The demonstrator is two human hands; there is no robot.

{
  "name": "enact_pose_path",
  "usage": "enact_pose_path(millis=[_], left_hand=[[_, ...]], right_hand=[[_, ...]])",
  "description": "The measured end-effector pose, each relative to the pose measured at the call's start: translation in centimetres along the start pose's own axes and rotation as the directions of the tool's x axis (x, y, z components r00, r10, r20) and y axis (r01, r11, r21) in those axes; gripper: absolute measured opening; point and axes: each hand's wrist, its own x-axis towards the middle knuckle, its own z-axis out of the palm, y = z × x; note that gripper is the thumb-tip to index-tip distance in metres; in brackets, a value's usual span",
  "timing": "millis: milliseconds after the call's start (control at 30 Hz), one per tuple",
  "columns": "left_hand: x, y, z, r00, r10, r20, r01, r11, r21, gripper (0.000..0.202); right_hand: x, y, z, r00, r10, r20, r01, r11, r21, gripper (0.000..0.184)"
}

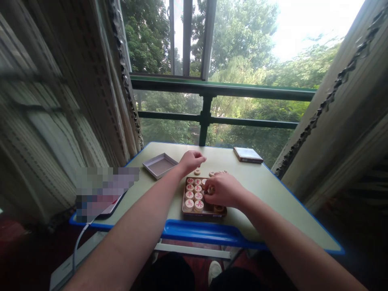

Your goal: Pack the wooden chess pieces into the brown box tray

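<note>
A shallow box (pixel 183 202) of xiangqi pieces stands near the table's front edge. Round wooden pieces with red characters, such as this xiangqi piece (pixel 198 206), fill its left columns. My right hand (pixel 222 189) reaches over the right half of the box, fingers curled round a xiangqi piece (pixel 211 188) and hiding much of that side. Just beyond the box's far edge, my left hand (pixel 191 161) hovers with thumb and fingers pinched together; anything between them is too small to make out. Below its fingertips lies a loose piece (pixel 197 171), and several more lie behind my right hand.
An open box lid (pixel 160 165) rests at the left of the table (pixel 273 210). Toward the back right is a flat, closed box (pixel 247 154). A blurred-out device (pixel 106 198) with a white cable (pixel 75 246) lies at the left edge. Curtains hang on both sides.
</note>
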Motion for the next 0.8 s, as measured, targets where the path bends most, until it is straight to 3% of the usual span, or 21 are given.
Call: enact_pose_path(millis=[800], left_hand=[[-0.17, -0.15, 0.25, 0.998, -0.013, 0.057, 0.008, 0.996, 0.088, 0.017]], right_hand=[[-0.08, 0.31, -0.07, 1.000, 0.009, 0.020, -0.010, 0.998, 0.064, 0.024]])
